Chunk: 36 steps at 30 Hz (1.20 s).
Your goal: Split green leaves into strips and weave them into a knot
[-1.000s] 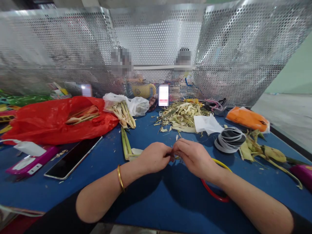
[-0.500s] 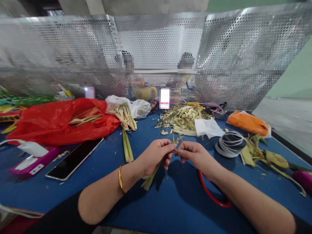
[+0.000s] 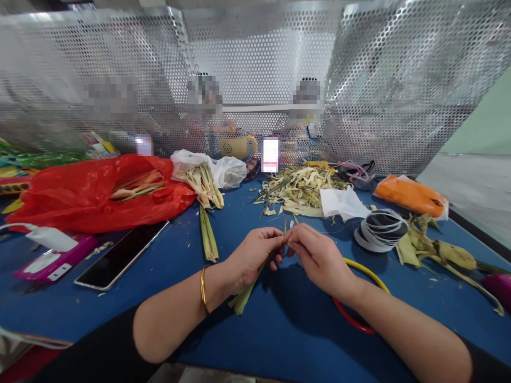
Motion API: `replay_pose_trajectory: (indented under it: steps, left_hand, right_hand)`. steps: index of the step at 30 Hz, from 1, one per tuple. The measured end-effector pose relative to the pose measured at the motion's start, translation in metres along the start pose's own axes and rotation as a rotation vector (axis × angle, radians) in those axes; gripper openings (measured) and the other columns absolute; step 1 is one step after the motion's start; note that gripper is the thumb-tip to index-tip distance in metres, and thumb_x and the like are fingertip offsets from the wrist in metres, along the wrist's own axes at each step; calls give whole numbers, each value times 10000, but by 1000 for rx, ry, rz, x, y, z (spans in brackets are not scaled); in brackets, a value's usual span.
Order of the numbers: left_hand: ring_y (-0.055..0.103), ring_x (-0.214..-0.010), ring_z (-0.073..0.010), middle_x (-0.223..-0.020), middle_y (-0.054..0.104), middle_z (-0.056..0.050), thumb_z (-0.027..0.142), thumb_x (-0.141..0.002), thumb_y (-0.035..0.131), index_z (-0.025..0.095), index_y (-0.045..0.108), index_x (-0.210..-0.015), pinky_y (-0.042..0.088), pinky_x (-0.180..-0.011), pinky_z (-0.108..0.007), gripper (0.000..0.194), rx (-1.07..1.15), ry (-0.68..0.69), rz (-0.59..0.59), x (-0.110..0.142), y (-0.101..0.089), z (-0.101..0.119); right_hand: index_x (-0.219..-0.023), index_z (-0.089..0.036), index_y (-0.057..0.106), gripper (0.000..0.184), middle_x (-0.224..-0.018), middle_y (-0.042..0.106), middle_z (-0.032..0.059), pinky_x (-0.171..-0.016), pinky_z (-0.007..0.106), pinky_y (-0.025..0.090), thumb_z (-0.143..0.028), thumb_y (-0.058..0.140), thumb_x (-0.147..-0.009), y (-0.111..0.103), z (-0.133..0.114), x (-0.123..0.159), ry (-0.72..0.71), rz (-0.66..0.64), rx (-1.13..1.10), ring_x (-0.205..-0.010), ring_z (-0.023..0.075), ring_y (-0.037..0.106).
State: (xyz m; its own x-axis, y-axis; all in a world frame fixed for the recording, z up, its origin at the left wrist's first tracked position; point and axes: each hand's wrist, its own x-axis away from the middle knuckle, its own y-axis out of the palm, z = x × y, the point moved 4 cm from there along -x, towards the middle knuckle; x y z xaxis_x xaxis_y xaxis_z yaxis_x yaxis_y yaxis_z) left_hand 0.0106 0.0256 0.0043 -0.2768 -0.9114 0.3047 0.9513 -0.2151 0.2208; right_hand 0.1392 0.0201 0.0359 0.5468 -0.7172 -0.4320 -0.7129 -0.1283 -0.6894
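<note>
My left hand [image 3: 257, 255] is closed around a green plant stalk [image 3: 244, 299], whose wider cut end hangs down below the palm toward me. At the stalk's upper tip, my right hand [image 3: 319, 258] pinches with thumb and fingers, touching the left fingertips. What lies between the right fingers is mostly hidden. Partly under my right forearm is a curved loop with a red part [image 3: 353, 319] and a yellow part [image 3: 369, 272]. Beyond the hands lies a heap of pale green leaf scraps [image 3: 297, 186]. Another green stalk [image 3: 208, 236] rests to the left.
A red plastic bag [image 3: 91, 197] with stalks, a dark phone [image 3: 123, 258] and a purple power strip [image 3: 59, 263] occupy the left. On the right are a spool of white cord [image 3: 381, 231], a white tissue [image 3: 343, 203] and an orange packet [image 3: 411, 197]. Perforated metal screen [image 3: 259, 69] behind.
My right hand has moved left and turned over, now meeting the left fingertips. More of the yellow part under my right forearm shows. The left hand keeps its hold on the stalk.
</note>
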Motion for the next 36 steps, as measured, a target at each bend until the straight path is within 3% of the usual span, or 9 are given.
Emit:
replay_pose_trajectory:
  steps: [5,10,13,20,24,36]
  left_hand:
    - [511,-507,-84,-583,544,15,351,-691,679,146,573,-717,336,-397,-160,233,-69,15,-10,-1,0,-2]
    - [524,-571,-95,-645,582,-11,465,-714,665,137,598,-733,371,-434,-166,335,-71,26,-14,-1,-2,2]
    - [525,-580,-95,-661,591,-15,489,-689,686,133,614,-722,391,-452,-174,365,-36,-5,-18,-2,-2,2]
    - [585,-642,-115,-724,655,-48,348,-729,681,124,676,-737,479,-561,-211,225,88,-38,-27,-4,-2,1]
    - [614,-677,-120,-782,672,-72,245,-782,622,114,682,-765,487,-541,-194,144,148,-86,5,-3,-3,3]
    - [632,-669,-124,-830,677,-95,186,-822,552,90,677,-783,478,-464,-168,162,191,-148,29,-4,0,-1]
  right_hand:
    - [-813,-222,449,143,-743,569,8,-598,266,429,-218,374,-935,8,5,0,150,-92,-208,-590,124,538]
    - [-820,-196,538,154,-695,627,1,-608,270,464,-314,475,-898,6,15,-5,326,21,-606,-602,129,607]
    - [-820,-184,572,195,-632,639,-4,-617,267,465,-358,510,-882,3,18,-7,366,64,-696,-612,133,617]
    - [-818,-195,567,198,-707,612,-4,-646,271,490,-364,503,-897,3,20,-4,302,112,-579,-650,132,616]
    - [-838,-199,556,172,-744,608,9,-669,277,493,-338,484,-910,3,17,-1,268,123,-459,-699,145,616]
    - [-846,-207,511,126,-703,574,-10,-635,253,466,-283,447,-922,2,17,-2,250,131,-370,-640,129,584]
